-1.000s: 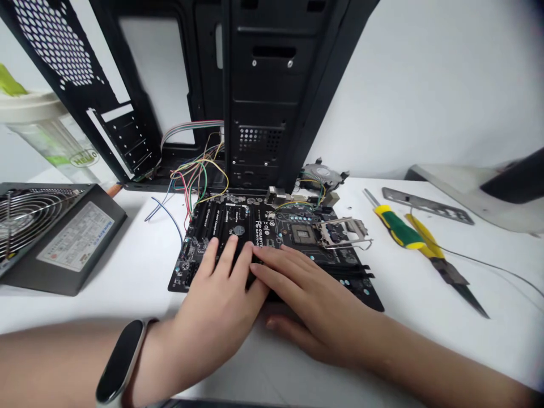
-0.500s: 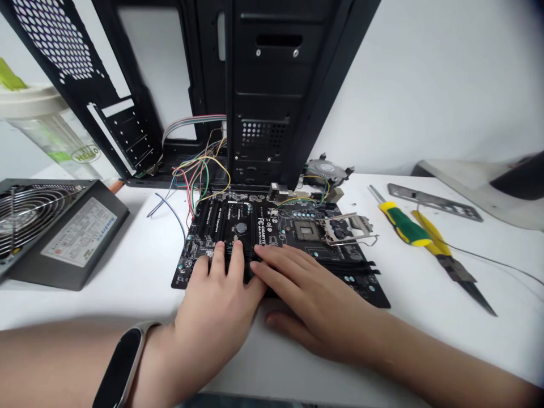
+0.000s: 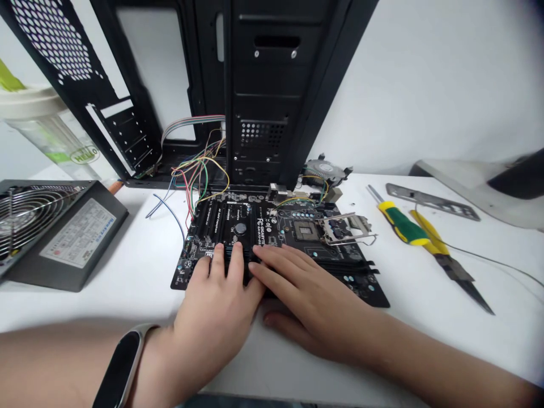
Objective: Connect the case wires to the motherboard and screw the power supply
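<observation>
A black motherboard [image 3: 331,262] lies flat on the white table, its CPU socket [image 3: 305,230] uncovered and the metal retention bracket [image 3: 346,229] raised. My left hand [image 3: 217,303] rests on the board's near edge, fingers stretched forward and spread. Over the near middle of the board lies my right hand [image 3: 308,297], fingers extended, its thumb lower at the front edge. The fingertips of both hands meet near the centre, hiding what is directly beneath. Thin coloured wires [image 3: 204,164] run to the board's far left corner.
Behind the board stands a black computer case [image 3: 272,90]. At left are a power supply [image 3: 96,238] and a clear cup [image 3: 55,136]. A cooling fan [image 3: 326,170] sits behind. Rightward lie a screwdriver [image 3: 403,222], pliers [image 3: 453,266] and an I/O shield [image 3: 433,201].
Both hands stay in the same place on the motherboard. The whole view has shifted only very slightly.
</observation>
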### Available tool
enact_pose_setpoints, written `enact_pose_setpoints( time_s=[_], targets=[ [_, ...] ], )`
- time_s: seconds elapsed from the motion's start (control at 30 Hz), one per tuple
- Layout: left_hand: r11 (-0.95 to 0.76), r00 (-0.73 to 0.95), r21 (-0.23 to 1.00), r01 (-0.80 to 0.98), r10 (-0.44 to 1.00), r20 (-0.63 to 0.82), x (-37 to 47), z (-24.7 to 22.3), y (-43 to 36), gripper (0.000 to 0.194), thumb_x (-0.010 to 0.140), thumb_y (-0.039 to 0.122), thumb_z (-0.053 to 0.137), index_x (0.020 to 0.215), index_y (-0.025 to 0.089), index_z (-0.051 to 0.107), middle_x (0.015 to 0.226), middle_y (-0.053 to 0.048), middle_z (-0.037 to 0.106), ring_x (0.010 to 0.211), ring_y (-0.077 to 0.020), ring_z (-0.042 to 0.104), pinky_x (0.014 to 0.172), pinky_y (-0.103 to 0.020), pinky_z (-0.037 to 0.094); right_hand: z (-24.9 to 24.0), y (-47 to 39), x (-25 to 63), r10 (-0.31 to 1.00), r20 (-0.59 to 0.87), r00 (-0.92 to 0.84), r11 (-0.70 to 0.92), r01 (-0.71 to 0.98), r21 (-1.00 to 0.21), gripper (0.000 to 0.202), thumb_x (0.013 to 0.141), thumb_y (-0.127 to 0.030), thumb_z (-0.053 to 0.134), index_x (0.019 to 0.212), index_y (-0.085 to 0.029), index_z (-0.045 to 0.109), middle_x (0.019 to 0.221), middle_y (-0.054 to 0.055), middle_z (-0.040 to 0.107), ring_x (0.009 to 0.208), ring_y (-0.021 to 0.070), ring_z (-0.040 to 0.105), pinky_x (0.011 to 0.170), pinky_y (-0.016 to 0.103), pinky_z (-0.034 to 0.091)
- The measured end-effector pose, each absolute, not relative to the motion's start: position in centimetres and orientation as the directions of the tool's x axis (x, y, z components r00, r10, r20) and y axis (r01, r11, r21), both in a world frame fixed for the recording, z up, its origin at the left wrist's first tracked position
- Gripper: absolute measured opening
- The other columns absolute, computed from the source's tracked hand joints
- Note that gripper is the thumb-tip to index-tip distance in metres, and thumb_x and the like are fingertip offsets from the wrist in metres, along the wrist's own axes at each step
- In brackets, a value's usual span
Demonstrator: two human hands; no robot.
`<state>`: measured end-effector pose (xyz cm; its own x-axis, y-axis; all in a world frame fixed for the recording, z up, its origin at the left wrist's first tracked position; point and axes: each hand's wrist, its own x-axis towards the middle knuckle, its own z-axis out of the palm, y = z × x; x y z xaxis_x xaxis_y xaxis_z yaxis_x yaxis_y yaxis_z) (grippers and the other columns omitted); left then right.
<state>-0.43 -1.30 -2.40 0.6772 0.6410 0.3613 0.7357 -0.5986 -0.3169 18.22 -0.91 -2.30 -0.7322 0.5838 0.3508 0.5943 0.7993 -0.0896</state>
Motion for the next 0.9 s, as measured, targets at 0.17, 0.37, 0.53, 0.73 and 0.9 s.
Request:
enact_pose_setpoints(
  time_s=[0.17,0.37,0.53,0.73,0.9],
  targets=[
    [-0.598,0.685,-0.335,0.728,0.612,0.395,-0.30,-2.42,-1.37,0.029,0.076,0.014,0.057,0.099,0.014,0.075,0.110,-0.024,0.070,0.093,-0.0366,0.072,0.075,-0.047,0.060,-2.31,-0.93,18.32,0.601,0.370,-0.708,0.783,0.614,-0.096,0.041,0.090,-0.026,0.050,0.128,-0.009,0.048,0.130,0.019,0.061,0.120,0.0309,0.058,0.097,0.055,0.052],
    [-0.607,0.708,-0.367,0.705,0.581,0.401,-0.38,-2.39,-1.69,0.035,0.080,0.017,0.053,0.109,0.012,0.073,0.106,-0.026,0.070,0.089,-0.0356,0.073,0.073,-0.045,0.059,-2.22,-0.87,18.53,0.640,0.450,-0.623,0.734,0.669,-0.117,0.060,0.089,-0.043,0.050,0.134,-0.005,0.038,0.126,0.023,0.061,0.118,0.0316,0.060,0.095,0.054,0.053],
    [-0.626,0.730,-0.376,0.683,0.560,0.393,-0.57,-2.73,-1.68,0.036,0.083,0.018,0.049,0.107,0.007,0.072,0.108,-0.027,0.070,0.092,-0.0338,0.073,0.077,-0.043,0.059,-2.20,-0.80,18.53,0.656,0.464,-0.595,0.706,0.701,-0.100,0.065,0.090,-0.046,0.048,0.136,-0.003,0.033,0.124,0.025,0.062,0.116,0.0324,0.061,0.093,0.052,0.055],
    [-0.626,0.745,-0.405,0.666,0.537,0.396,-0.63,-3.11,-1.57,0.037,0.081,0.011,0.044,0.104,-0.001,0.071,0.107,-0.027,0.070,0.091,-0.0329,0.073,0.077,-0.042,0.058,-2.37,-0.75,18.41,0.693,0.444,-0.569,0.676,0.726,-0.125,0.060,0.088,-0.038,0.051,0.136,-0.008,0.032,0.121,0.023,0.064,0.112,0.0327,0.063,0.091,0.053,0.055],
    [-0.636,0.750,-0.399,0.660,0.525,0.403,-0.62,-3.18,-1.58,0.037,0.081,0.010,0.044,0.103,-0.002,0.071,0.106,-0.028,0.070,0.091,-0.0337,0.073,0.076,-0.042,0.059,-2.48,-0.71,18.42,0.694,0.429,-0.578,0.682,0.719,-0.134,0.060,0.086,-0.033,0.055,0.136,-0.008,0.032,0.119,0.023,0.065,0.110,0.0320,0.064,0.091,0.054,0.055]
  ],
)
